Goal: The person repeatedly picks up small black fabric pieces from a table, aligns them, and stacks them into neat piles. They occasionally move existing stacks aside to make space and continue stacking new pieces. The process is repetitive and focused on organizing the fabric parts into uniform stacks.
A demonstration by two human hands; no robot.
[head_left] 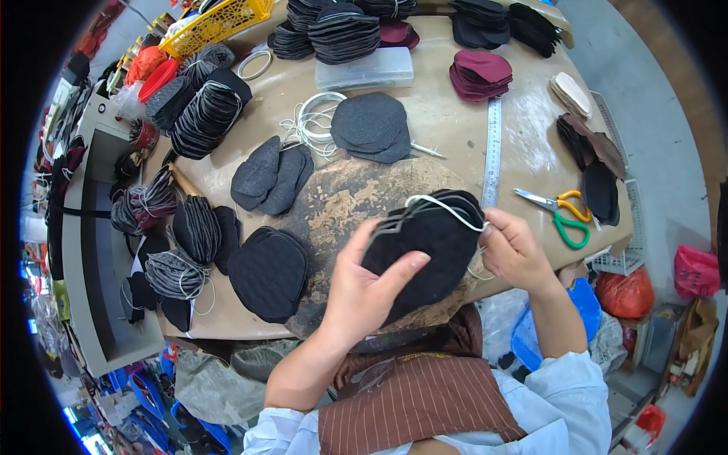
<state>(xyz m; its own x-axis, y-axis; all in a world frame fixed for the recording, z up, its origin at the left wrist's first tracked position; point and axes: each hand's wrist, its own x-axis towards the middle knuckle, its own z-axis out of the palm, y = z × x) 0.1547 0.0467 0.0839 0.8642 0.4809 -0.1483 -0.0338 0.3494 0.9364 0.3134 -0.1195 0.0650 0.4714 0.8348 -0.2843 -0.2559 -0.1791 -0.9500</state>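
Observation:
My left hand grips a stack of black rounded fabric pieces, its thumb pressed flat on the top piece. A white cord runs across the far part of this stack. At the right edge of the stack, my right hand pinches the cord between thumb and fingers. Both hands are above a round, worn wooden block on the table. Left of the block lies a similar stack of black pieces. Dark grey pieces rest at its far edge, near a coil of white cord.
Scissors with orange and green handles lie to the right, beside a metal ruler. Maroon pieces, a clear plastic box and tied black bundles stand farther back. A grey-white machine or cabinet borders the table's left.

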